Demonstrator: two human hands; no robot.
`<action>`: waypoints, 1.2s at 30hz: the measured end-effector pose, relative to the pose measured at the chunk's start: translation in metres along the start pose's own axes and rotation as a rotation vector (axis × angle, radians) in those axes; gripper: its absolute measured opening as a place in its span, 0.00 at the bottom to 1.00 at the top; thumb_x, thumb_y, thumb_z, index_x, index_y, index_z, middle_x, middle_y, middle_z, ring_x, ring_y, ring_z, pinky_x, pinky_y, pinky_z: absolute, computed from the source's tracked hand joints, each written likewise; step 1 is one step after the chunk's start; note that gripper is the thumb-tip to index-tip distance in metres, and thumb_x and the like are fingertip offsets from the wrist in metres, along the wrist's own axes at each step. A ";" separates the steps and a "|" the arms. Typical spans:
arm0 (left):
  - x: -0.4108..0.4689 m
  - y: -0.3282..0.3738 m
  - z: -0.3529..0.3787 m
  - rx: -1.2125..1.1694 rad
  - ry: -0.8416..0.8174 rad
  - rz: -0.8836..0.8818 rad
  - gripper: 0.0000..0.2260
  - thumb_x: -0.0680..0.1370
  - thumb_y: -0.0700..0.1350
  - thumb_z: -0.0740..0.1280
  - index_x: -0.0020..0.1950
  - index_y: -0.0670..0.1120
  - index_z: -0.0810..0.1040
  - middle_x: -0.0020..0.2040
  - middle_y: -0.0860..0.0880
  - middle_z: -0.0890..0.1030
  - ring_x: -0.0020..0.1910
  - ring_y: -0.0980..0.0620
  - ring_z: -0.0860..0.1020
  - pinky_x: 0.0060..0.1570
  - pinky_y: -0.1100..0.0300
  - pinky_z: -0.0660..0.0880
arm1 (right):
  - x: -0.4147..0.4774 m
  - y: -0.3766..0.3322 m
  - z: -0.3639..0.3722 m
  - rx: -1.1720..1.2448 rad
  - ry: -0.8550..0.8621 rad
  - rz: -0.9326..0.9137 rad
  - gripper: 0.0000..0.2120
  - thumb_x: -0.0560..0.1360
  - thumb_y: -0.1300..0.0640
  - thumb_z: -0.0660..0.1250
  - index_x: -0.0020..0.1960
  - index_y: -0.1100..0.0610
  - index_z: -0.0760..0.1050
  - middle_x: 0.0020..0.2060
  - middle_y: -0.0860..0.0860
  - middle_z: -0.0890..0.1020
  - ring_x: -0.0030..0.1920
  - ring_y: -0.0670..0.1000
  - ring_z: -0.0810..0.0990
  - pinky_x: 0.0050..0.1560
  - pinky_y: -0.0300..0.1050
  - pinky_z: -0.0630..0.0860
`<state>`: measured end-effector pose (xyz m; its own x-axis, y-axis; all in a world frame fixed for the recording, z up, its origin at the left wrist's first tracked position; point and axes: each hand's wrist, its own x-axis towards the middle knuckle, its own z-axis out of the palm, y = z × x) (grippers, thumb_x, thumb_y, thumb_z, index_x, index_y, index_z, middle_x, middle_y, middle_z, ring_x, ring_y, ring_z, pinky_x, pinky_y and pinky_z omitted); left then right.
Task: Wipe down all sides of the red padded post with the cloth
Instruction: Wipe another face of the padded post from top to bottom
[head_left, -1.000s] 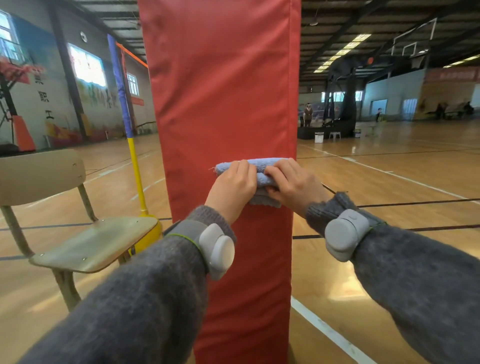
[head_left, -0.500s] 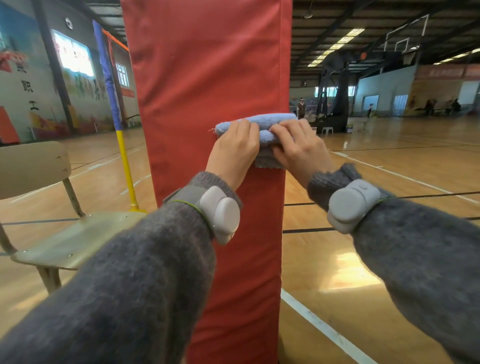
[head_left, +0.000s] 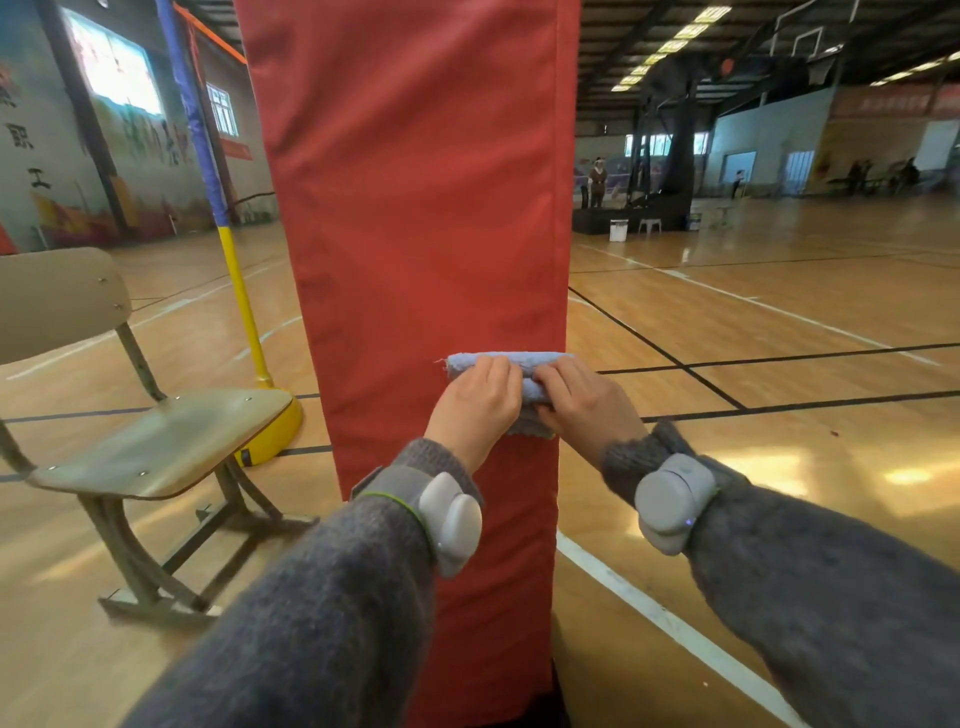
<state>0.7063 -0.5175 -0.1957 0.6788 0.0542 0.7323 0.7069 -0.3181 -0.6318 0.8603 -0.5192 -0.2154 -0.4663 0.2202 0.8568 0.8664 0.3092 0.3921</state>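
Observation:
The red padded post (head_left: 415, 208) rises straight in front of me and fills the middle of the head view. A folded light-blue cloth (head_left: 511, 359) lies flat against its front face near the right edge. My left hand (head_left: 475, 408) presses on the cloth's left half with fingers curled over its top fold. My right hand (head_left: 587, 405) grips the right half beside it, fingers bent over the cloth. Both hands touch each other over the cloth. The post's other sides are hidden.
A beige chair (head_left: 156, 441) stands close on the left. Behind it is a blue and yellow pole (head_left: 234, 270) with a yellow base (head_left: 280, 431). Wooden gym floor (head_left: 779, 338) with painted lines spreads to the right. People and a hoop stand far off.
Both hands and the cloth have slid down the post's front face after rising half a second ago. The view has tilted, showing more of the chair and floor.

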 end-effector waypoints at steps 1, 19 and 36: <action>-0.003 0.000 -0.001 -0.004 -0.022 -0.005 0.14 0.67 0.33 0.52 0.31 0.44 0.75 0.27 0.47 0.74 0.26 0.50 0.73 0.35 0.57 0.61 | -0.001 -0.003 0.000 -0.007 -0.008 -0.004 0.12 0.68 0.60 0.57 0.38 0.61 0.79 0.32 0.54 0.78 0.32 0.54 0.78 0.36 0.44 0.67; -0.007 -0.083 -0.003 0.040 -0.045 -0.167 0.09 0.68 0.35 0.58 0.41 0.41 0.77 0.36 0.44 0.76 0.34 0.44 0.75 0.40 0.54 0.66 | 0.091 -0.024 0.003 0.027 0.214 -0.026 0.08 0.64 0.64 0.60 0.38 0.64 0.77 0.33 0.57 0.77 0.33 0.57 0.77 0.39 0.45 0.69; -0.006 -0.113 -0.021 0.068 0.077 -0.042 0.10 0.67 0.34 0.56 0.36 0.41 0.76 0.31 0.44 0.76 0.29 0.46 0.77 0.35 0.58 0.68 | 0.112 -0.040 -0.002 -0.113 0.215 -0.044 0.04 0.65 0.63 0.66 0.38 0.61 0.78 0.31 0.55 0.77 0.33 0.55 0.78 0.40 0.46 0.66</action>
<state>0.6177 -0.5015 -0.1236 0.6332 -0.0081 0.7740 0.7477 -0.2518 -0.6144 0.7737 -0.5089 -0.1339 -0.4653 0.0028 0.8851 0.8664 0.2060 0.4548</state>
